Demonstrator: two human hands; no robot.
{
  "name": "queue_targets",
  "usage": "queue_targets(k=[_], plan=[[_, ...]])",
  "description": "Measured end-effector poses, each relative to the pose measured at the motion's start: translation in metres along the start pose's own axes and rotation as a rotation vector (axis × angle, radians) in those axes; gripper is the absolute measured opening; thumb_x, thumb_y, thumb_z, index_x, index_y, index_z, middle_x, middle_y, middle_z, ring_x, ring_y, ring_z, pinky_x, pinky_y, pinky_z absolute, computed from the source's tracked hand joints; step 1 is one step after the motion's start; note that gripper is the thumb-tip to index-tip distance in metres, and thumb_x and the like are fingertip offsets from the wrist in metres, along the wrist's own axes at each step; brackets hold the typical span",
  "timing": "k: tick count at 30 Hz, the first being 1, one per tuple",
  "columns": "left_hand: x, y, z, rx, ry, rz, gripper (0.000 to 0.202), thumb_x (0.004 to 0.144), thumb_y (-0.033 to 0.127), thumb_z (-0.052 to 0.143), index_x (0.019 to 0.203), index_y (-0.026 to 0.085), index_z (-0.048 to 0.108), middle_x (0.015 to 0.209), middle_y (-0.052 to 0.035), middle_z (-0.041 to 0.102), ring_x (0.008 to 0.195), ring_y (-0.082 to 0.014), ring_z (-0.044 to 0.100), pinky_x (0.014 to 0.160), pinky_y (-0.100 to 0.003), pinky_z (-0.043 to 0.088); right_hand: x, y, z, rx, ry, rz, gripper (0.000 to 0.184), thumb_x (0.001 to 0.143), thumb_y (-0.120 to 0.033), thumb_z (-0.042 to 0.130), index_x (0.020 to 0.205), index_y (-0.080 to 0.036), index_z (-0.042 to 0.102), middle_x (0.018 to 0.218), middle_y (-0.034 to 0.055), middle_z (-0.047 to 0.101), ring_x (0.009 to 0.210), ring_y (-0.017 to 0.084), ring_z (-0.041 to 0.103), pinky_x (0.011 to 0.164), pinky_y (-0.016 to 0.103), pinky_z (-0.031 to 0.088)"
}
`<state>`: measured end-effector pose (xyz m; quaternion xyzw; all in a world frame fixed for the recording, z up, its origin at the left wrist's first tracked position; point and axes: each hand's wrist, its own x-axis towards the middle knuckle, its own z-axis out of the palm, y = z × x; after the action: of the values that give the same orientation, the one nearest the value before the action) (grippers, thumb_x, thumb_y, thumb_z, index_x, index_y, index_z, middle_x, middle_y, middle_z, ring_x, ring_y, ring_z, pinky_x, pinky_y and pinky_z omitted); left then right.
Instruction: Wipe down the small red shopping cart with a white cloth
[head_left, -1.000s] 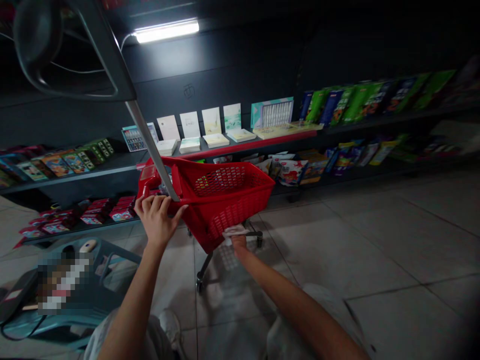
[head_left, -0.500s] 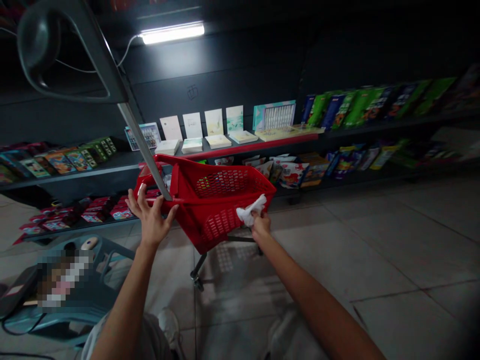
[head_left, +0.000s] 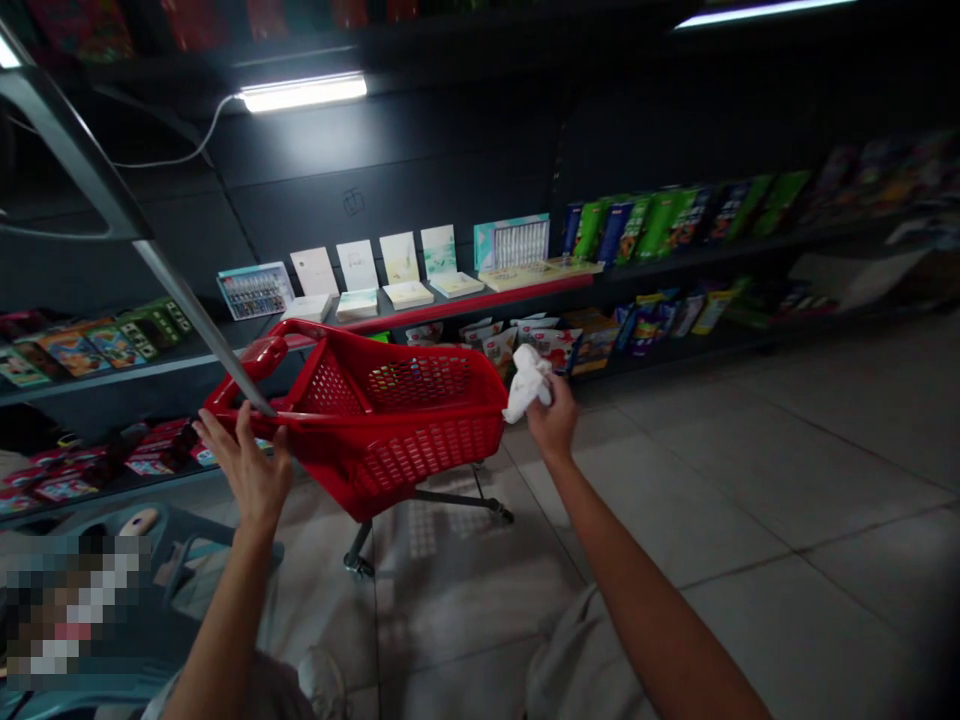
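Observation:
A red plastic shopping cart (head_left: pixel 330 450) on dark metal legs with casters stands before me, side-on, its basket walls pierced with holes. My left hand (head_left: pixel 253 472) rests against the cart's rim at the handle end, fingers spread. A crumpled white cloth (head_left: pixel 528 382) is pinched in my right hand (head_left: pixel 555 415), just off the front end of the basket. Whether the cloth touches the cart there, I cannot tell. A silver pole (head_left: pixel 196 322) with a grey grip on top rises from the cart's handle end.
Shelves behind the cart hold upright booklets (head_left: pixel 399 258), green and blue snack bags (head_left: pixel 664 225) and, lower down, more packets (head_left: pixel 551 345). At the left stands a blue-grey plastic stool (head_left: pixel 172 590) with blurred items on it. A lit tube lamp (head_left: pixel 304 92) hangs above. Tiled floor (head_left: pixel 720 490) extends right.
My right hand has moved the cloth from the basket's side to beyond its front corner. My left hand stays on the rim. The view has shifted, so the cart appears further left.

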<state>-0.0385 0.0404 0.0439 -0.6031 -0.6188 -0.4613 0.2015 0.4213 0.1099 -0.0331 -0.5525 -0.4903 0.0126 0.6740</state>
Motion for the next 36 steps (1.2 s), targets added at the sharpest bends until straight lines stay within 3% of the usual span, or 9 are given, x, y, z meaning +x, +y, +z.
queue_targets(k=[3,6,10,15,18,21,26,36], plan=[[-0.011,0.017,0.000,-0.004,0.076,-0.003,0.081,0.094,0.032,0.059,0.164,0.016,0.019,0.172,-0.0239,-0.002,0.160,-0.0406,-0.007,0.125,-0.070,0.012,-0.013,-0.018,0.005,-0.161,-0.385,-0.181,0.037,0.083,-0.020,0.054,0.117,-0.016,0.068,0.118,0.0122,0.072,0.106,0.025,0.065,0.098,0.036,0.049],[-0.028,0.043,0.006,-0.039,0.004,0.148,0.076,0.094,0.028,0.057,0.163,0.022,0.023,0.173,-0.0181,0.009,0.161,-0.0388,0.001,0.125,-0.069,0.016,-0.031,-0.036,0.012,-0.368,-0.656,-0.312,0.030,0.083,-0.014,0.055,0.109,-0.017,0.070,0.113,0.0140,0.073,0.107,0.028,0.062,0.102,0.039,0.043],[-0.058,0.077,0.023,-0.098,-0.264,0.373,0.072,0.096,0.023,0.052,0.163,0.029,0.024,0.171,-0.0130,0.023,0.160,-0.0349,0.015,0.127,-0.066,0.018,-0.049,-0.061,0.013,-0.480,-0.763,-0.419,0.023,0.090,-0.019,0.057,0.109,-0.016,0.069,0.107,0.0140,0.073,0.102,0.028,0.062,0.100,0.040,0.040],[-0.085,0.100,0.044,-0.058,-0.454,0.461,0.073,0.097,0.030,0.052,0.163,0.024,0.023,0.169,-0.0151,0.028,0.159,-0.0348,0.018,0.127,-0.068,0.012,-0.068,-0.091,0.000,-0.408,-0.887,-0.550,0.033,0.096,-0.033,0.059,0.124,-0.017,0.065,0.119,0.0120,0.071,0.107,0.028,0.061,0.099,0.040,0.040],[-0.091,0.098,0.049,-0.042,-0.492,0.421,0.064,0.094,0.036,0.059,0.153,0.022,0.041,0.160,-0.0174,0.044,0.157,-0.0383,0.025,0.124,-0.075,0.005,-0.082,-0.103,-0.005,-0.339,-0.959,-0.593,0.038,0.099,-0.031,0.056,0.133,-0.016,0.062,0.124,0.0142,0.069,0.113,0.028,0.060,0.100,0.041,0.041],[-0.090,0.088,0.047,-0.069,-0.480,0.338,0.045,0.092,0.042,0.062,0.131,0.020,0.057,0.141,-0.0169,0.059,0.149,-0.0379,0.038,0.123,-0.076,0.004,-0.090,-0.102,-0.006,-0.212,-1.043,-0.630,0.044,0.098,-0.024,0.053,0.141,-0.017,0.058,0.128,0.0139,0.068,0.118,0.026,0.060,0.104,0.040,0.042],[-0.085,0.070,0.034,-0.121,-0.432,0.293,0.031,0.095,0.045,0.060,0.116,0.022,0.060,0.123,-0.0128,0.066,0.142,-0.0346,0.046,0.124,-0.073,0.006,-0.082,-0.081,0.000,0.010,-1.138,-0.720,0.042,0.093,-0.017,0.052,0.133,-0.017,0.065,0.130,0.0124,0.069,0.121,0.024,0.061,0.110,0.040,0.042],[-0.083,0.038,0.019,-0.163,-0.391,0.286,0.031,0.091,0.049,0.066,0.108,0.023,0.061,0.111,-0.0103,0.069,0.138,-0.0340,0.053,0.126,-0.070,0.008,-0.038,-0.039,0.029,-0.086,-1.026,-0.646,0.039,0.096,-0.024,0.048,0.128,-0.014,0.068,0.129,0.0147,0.070,0.124,0.026,0.061,0.113,0.044,0.044]])
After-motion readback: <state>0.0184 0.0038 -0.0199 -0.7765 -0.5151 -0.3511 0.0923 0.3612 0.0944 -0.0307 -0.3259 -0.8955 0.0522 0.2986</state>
